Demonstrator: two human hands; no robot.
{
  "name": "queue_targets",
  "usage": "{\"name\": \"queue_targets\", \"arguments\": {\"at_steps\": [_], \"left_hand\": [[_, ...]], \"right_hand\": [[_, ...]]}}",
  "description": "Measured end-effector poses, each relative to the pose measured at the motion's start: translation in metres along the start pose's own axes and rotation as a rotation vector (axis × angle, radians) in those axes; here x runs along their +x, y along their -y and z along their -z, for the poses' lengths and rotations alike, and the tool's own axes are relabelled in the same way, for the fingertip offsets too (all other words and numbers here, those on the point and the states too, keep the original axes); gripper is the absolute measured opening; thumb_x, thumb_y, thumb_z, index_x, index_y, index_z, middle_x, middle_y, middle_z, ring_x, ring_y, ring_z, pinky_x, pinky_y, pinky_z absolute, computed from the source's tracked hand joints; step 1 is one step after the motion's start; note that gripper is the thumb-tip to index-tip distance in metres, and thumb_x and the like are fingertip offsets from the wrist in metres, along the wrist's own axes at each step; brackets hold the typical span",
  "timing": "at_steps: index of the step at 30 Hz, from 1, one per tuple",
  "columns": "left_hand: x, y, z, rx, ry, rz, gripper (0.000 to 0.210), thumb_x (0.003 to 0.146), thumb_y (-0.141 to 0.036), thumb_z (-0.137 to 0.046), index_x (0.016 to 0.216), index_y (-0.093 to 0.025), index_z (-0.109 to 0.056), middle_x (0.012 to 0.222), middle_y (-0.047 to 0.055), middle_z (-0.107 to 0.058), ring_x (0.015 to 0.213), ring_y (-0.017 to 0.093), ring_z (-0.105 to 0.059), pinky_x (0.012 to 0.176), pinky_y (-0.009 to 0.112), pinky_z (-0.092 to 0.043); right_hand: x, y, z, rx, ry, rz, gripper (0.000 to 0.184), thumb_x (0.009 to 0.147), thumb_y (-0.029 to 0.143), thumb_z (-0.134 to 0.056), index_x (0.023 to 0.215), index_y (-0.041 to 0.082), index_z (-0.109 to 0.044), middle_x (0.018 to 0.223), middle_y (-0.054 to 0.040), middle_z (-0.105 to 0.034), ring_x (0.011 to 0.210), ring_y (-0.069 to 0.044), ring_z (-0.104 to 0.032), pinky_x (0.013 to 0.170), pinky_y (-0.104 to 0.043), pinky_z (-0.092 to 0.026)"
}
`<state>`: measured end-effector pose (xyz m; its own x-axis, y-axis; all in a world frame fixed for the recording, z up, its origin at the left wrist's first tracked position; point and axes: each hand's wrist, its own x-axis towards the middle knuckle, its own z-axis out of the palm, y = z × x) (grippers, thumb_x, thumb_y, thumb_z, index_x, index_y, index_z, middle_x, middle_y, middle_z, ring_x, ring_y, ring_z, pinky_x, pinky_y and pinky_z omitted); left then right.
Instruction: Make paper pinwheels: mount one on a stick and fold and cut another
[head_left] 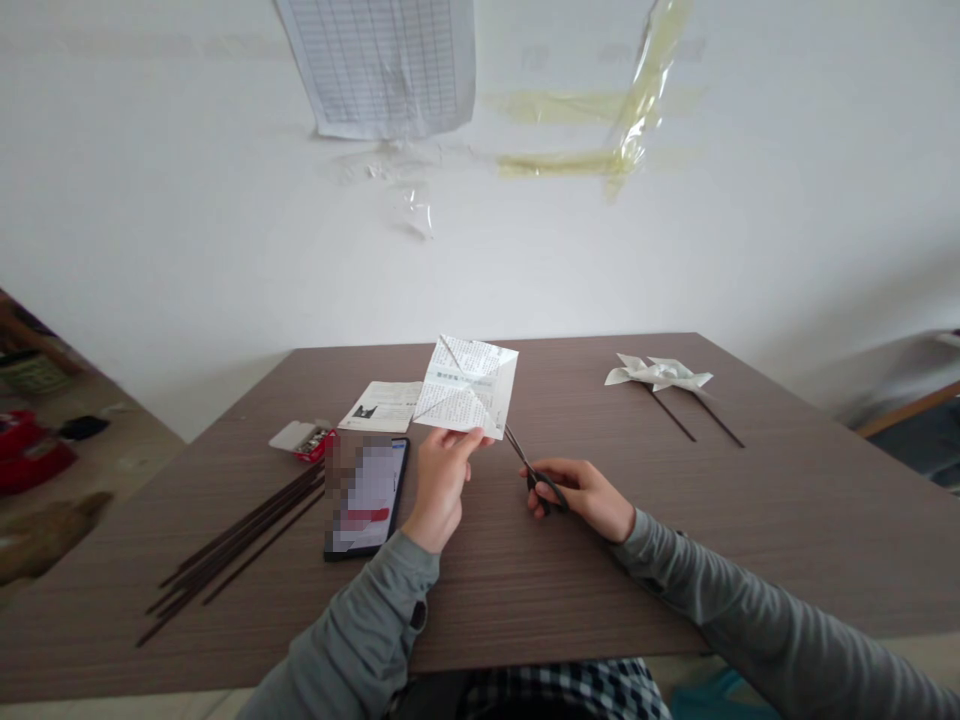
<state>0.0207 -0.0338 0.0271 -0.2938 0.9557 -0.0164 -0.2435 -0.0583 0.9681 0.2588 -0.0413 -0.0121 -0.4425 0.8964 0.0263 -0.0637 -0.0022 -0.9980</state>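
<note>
My left hand pinches the lower edge of a printed paper square, holding it up above the table. Diagonal creases or cuts run in from the square's corners. In my right hand is a pair of black-handled scissors, fingers through the loops. The blades point up and left, reaching the paper's lower right corner. Whether they are between the paper's layers or behind it, I cannot tell.
Two paper pinwheels on dark sticks lie at the right of the table. To the left are a phone, a bundle of dark sticks, a small red-and-white box of pins and another printed paper.
</note>
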Motion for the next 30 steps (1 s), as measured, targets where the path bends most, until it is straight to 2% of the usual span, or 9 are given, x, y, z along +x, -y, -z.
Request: {"name": "queue_targets", "arguments": {"at_steps": [13,18,22,30], "left_hand": [[0.002,0.002,0.002,0.005,-0.011,-0.017,0.045,0.068,-0.043,-0.108,0.095,-0.022,-0.078,0.104,0.015,-0.095,0.098,0.035,-0.097,0.051,0.022,-0.030],[0.002,0.004,0.002,-0.001,0.039,-0.017,0.047,0.070,-0.042,-0.109,0.102,-0.021,-0.081,0.115,0.017,-0.098,0.089,0.032,-0.096,0.048,0.022,-0.029],[0.002,0.006,0.002,0.002,0.052,-0.016,0.045,0.072,-0.041,-0.109,0.101,-0.020,-0.083,0.113,0.017,-0.098,0.084,0.031,-0.095,0.048,0.022,-0.029],[0.002,0.008,0.003,0.002,0.081,-0.022,0.042,0.075,-0.040,-0.111,0.100,-0.021,-0.084,0.110,0.015,-0.097,0.085,0.031,-0.095,0.047,0.021,-0.029]], "right_hand": [[-0.003,-0.005,-0.005,0.012,0.114,-0.012,0.074,0.087,0.091,-0.109,0.117,0.025,-0.092,0.092,-0.0080,-0.095,0.078,-0.030,-0.087,0.081,-0.045,-0.072],[-0.002,-0.011,-0.005,-0.013,0.112,-0.007,0.077,0.091,0.092,-0.107,0.124,0.025,-0.089,0.096,-0.0083,-0.095,0.082,-0.029,-0.087,0.086,-0.045,-0.071],[0.001,-0.016,-0.004,-0.009,0.119,-0.021,0.082,0.091,0.093,-0.108,0.127,0.022,-0.087,0.097,-0.0117,-0.093,0.084,-0.030,-0.085,0.087,-0.046,-0.069],[0.004,-0.021,-0.002,-0.014,0.133,-0.013,0.084,0.093,0.092,-0.106,0.131,0.021,-0.084,0.098,-0.0111,-0.091,0.084,-0.029,-0.084,0.089,-0.047,-0.070]]}}
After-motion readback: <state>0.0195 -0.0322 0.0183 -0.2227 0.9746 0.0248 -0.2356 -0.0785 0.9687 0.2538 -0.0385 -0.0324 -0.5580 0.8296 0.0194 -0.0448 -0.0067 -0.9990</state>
